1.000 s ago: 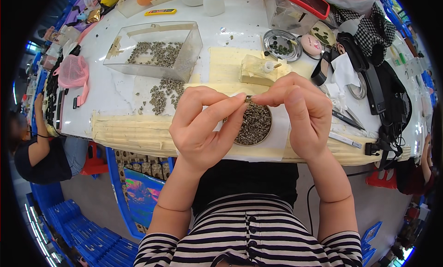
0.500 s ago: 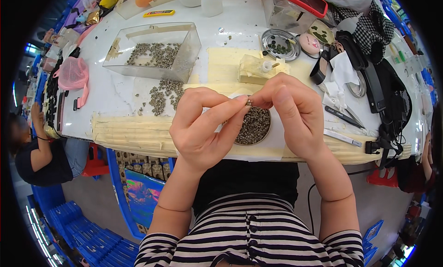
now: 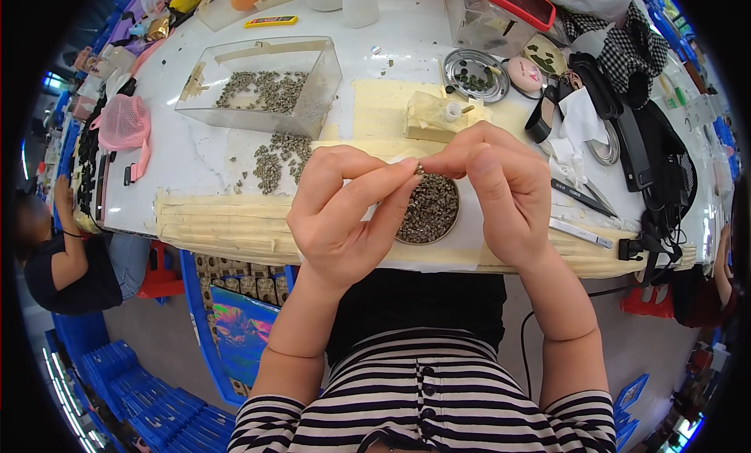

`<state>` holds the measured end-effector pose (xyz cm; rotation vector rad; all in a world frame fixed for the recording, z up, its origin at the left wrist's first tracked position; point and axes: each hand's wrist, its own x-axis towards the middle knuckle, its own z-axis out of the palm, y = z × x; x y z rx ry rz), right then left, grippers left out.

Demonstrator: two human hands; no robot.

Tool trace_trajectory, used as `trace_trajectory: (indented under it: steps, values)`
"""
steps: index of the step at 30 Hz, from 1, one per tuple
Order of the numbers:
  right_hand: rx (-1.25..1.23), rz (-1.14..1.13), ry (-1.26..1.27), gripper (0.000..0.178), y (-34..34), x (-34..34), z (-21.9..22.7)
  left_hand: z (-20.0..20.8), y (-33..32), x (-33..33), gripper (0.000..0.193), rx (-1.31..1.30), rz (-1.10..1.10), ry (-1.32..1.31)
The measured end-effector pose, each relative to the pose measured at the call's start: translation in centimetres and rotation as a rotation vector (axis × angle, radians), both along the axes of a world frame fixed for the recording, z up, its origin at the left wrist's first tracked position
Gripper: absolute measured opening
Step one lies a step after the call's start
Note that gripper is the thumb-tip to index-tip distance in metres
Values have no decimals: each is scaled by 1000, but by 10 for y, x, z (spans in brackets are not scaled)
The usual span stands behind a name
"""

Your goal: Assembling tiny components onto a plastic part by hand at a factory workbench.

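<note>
My left hand [image 3: 338, 218] pinches a tiny brassy metal piece [image 3: 420, 170] between thumb and forefinger. From the other side, my right hand [image 3: 508, 191] brings thumb and forefinger to the same piece, its fingertips meeting those of the left. Directly beneath them sits a round dish [image 3: 427, 242] filled with small grey-brown metal pieces [image 3: 430, 210], partly hidden by my hands. Beyond my left hand, a heap of similar pieces [image 3: 274, 162] lies loose on the table. Behind the heap stands a clear plastic box [image 3: 322, 81] with more of them inside.
A tape-wrapped block [image 3: 422, 118] stands beyond the dish. To the right lie tweezers [image 3: 583, 196], a silver bar-shaped tool [image 3: 580, 233], a round tray [image 3: 501, 93] with dark green bits and black straps [image 3: 626, 144]. A pink mesh item [image 3: 123, 124] is at left; another person [image 3: 66, 257] sits there.
The right fingers have shifted very slightly at the pinched metal piece. Both hands otherwise stay in place above the dish.
</note>
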<state>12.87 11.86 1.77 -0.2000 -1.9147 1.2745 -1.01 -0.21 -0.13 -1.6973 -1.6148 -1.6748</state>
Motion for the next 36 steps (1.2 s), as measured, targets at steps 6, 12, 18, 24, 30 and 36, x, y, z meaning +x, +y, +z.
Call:
trace_trajectory:
  steps: [6,12,18,24,30,36]
  values:
    - [-112,59,-37,32,-1,0,-1,-1,1,0,23,9,-17,2]
    - [-114,81,-9,33,0,-1,-1,-1,2,0,28,19,-7,0]
    - [6,20,51,30,4,2,3,0,1,1,20,-19,2,-8]
    - [45,-17,69,29,1,2,2,-1,3,0,24,-7,30,8]
    - [-11,-33,34,32,-1,-1,1,-2,3,-1,27,6,22,11]
    - [-106,35,-37,36,0,-1,-3,-2,4,0,27,22,21,22]
